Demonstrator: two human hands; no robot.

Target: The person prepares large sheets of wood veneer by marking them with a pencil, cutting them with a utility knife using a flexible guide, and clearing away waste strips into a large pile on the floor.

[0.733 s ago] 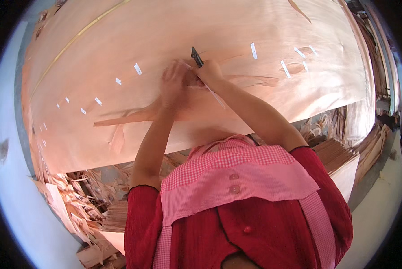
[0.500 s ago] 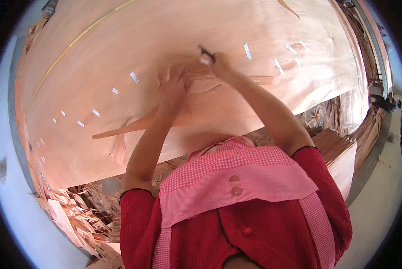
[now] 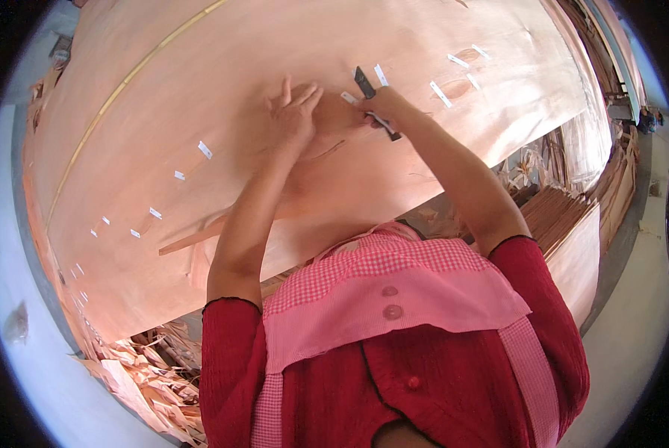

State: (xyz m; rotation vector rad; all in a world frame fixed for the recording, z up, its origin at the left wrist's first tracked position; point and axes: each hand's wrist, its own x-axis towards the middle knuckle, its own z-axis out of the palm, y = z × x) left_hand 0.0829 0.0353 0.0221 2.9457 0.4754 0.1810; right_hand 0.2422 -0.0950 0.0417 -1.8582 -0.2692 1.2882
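A large sheet of pale pinkish wood veneer [image 3: 163, 97] spreads in front of me. My left hand [image 3: 293, 116] rests over its middle, fingers spread and holding nothing. To its right, my right hand [image 3: 385, 110] is closed around a narrow black hand tool [image 3: 363, 81], which pokes out above and below the fist; its exact kind is unclear. A small white tape piece [image 3: 349, 98] shows just left of that fist. Between and below the hands runs a dark split [image 3: 328, 149] in the veneer. A tapered veneer strip [image 3: 193, 237] lies nearer me, partly behind my left forearm.
More white tape pieces [image 3: 204, 150] dot the sheet on both sides. A yellowish strip [image 3: 125, 78] crosses its far left. Veneer scraps [image 3: 155, 381] are heaped below the near left edge. Stacked veneer sheets [image 3: 558, 228] stand at the right.
My right hand has moved right, and the black tool in it now shows more fully. The veneer strip end beside my right forearm no longer shows. My left hand stays spread on the sheet.
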